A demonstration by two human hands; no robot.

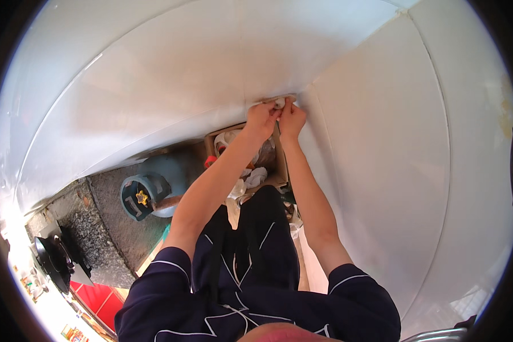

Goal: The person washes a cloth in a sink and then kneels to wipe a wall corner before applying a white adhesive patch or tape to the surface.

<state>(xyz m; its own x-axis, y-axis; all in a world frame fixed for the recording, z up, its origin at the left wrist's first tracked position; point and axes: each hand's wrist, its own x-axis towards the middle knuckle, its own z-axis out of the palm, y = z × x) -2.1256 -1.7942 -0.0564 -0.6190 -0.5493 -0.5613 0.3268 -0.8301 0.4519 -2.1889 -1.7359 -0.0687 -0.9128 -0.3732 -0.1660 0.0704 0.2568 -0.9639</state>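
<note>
Both my arms reach up to the pale wall [211, 68], close to its corner. My left hand [260, 119] is closed, fingertips pinched at a small whitish thing [280, 103]. Right beside it, my right hand [292, 118] pinches at the same spot from the other side. The whitish thing lies against the wall, mostly covered by my fingers; its kind is too small to tell. A thin pale strip [258, 104] shows along the wall by my left fingers. Below my hands stands an open cardboard box [281, 166] holding plastic bags and other odds and ends.
A blue-grey gas cylinder [174, 171] with a yellow valve knob [142, 198] stands left of the box. A second pale wall [382, 125] rises close on my right. At lower left are a black round object [52, 259] and a red surface [100, 302].
</note>
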